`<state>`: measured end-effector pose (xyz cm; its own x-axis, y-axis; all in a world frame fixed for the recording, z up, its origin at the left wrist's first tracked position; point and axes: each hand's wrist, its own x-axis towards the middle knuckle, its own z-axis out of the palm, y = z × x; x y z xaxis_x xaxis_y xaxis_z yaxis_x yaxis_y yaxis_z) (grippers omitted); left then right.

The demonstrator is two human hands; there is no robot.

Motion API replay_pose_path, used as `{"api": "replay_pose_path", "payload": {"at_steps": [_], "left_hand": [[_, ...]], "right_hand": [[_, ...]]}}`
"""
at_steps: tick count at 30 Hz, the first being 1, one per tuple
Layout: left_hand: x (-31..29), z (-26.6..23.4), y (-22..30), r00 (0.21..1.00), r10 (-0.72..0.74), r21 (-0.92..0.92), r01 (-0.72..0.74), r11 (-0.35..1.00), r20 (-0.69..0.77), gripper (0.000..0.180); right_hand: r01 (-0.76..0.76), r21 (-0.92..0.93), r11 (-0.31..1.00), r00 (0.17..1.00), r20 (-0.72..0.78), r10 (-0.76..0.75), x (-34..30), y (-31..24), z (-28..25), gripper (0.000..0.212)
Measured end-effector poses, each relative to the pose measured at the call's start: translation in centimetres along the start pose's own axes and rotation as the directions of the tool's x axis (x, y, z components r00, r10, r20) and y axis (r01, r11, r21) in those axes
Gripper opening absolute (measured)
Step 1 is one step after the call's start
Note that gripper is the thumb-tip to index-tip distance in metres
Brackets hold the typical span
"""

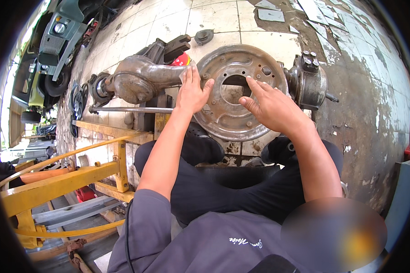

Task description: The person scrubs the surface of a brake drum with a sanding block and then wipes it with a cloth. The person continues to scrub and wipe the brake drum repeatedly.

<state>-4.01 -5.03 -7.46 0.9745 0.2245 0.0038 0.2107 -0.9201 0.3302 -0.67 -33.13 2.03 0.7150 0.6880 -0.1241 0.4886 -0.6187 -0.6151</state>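
Observation:
A round, worn metal brake backing plate (241, 125) stands in front of me, with a large hole in its middle and smaller holes around it. My left hand (193, 93) is open, its fingers stretched out over the plate's left rim and the end of the axle tube. The tube belongs to a bulky metal axle housing (136, 79) on the left. My right hand (275, 107) is open too, with its fingertips by the central hole and thumb apart. Neither hand grips anything; whether the fingers touch the metal I cannot tell. A metal hub (307, 82) sits right of the plate.
A long metal rod (136, 109) runs below the housing. A yellow metal frame (64, 182) stands at left, with another person's arm (45, 175) beyond it. A red container (181, 59) is partly hidden behind the tube. A small round metal part (204, 36) lies on the tiles.

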Motion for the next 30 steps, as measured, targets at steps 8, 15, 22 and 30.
{"api": "replay_pose_path", "payload": {"at_steps": [8, 15, 22, 30], "left_hand": [[-2.1, 0.8, -0.6, 0.995, 0.092, 0.130, -0.086, 0.988, -0.037, 0.091], [-2.8, 1.2, 1.1, 0.997, 0.078, 0.219, -0.073, 0.973, -0.015, 0.089], [-1.0, 0.7, 1.4, 0.999, -0.010, 0.087, 0.014, 0.996, -0.039, 0.090], [-1.0, 0.2, 1.0, 0.998, 0.018, 0.037, -0.015, 0.999, -0.062, 0.087]], "right_hand": [[0.012, -0.036, 0.999, 0.999, -0.031, -0.013, -0.1, 0.1, 0.0, 0.074], [-0.020, -0.029, 0.999, 1.000, -0.010, 0.020, 0.0, 0.3, 0.1, 0.074], [-0.026, -0.016, 1.000, 1.000, 0.013, 0.026, 0.1, 0.0, 0.3, 0.074], [-0.013, -0.029, 0.999, 1.000, 0.025, 0.014, 0.3, -0.4, 0.4, 0.073]]}}
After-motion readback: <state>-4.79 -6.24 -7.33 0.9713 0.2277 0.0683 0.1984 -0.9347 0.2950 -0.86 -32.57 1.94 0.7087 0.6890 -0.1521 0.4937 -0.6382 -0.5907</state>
